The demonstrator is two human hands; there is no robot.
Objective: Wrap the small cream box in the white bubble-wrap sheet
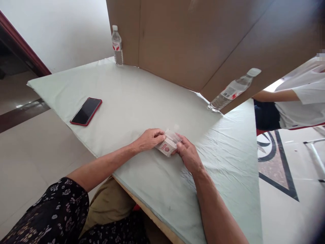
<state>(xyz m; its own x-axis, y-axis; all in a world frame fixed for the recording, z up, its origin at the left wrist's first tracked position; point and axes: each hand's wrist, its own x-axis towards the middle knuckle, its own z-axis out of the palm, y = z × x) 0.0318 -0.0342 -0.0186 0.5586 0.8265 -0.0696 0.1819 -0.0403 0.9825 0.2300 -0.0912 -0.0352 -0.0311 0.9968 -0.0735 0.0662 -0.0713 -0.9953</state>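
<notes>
Between my two hands is a small white box (pixel 166 147) with red print on its side, tilted just above or on the cloth. Clear plastic film (pixel 173 136) stands up from the box's far end. My left hand (pixel 150 139) grips the left side, thumb on top near the film. On the right, my right hand (pixel 188 151) pinches the box's edge and the film with thumb and fingers. What lies inside the box is hidden.
A pale green cloth covers the table (pixel 142 98). A phone with a red case (pixel 86 112) lies at the left. Two water bottles, one upright (pixel 117 47) and one leaning (pixel 233 90), stand against a large cardboard panel (pixel 172 40). Another person's arm (pixel 276 96) shows at right.
</notes>
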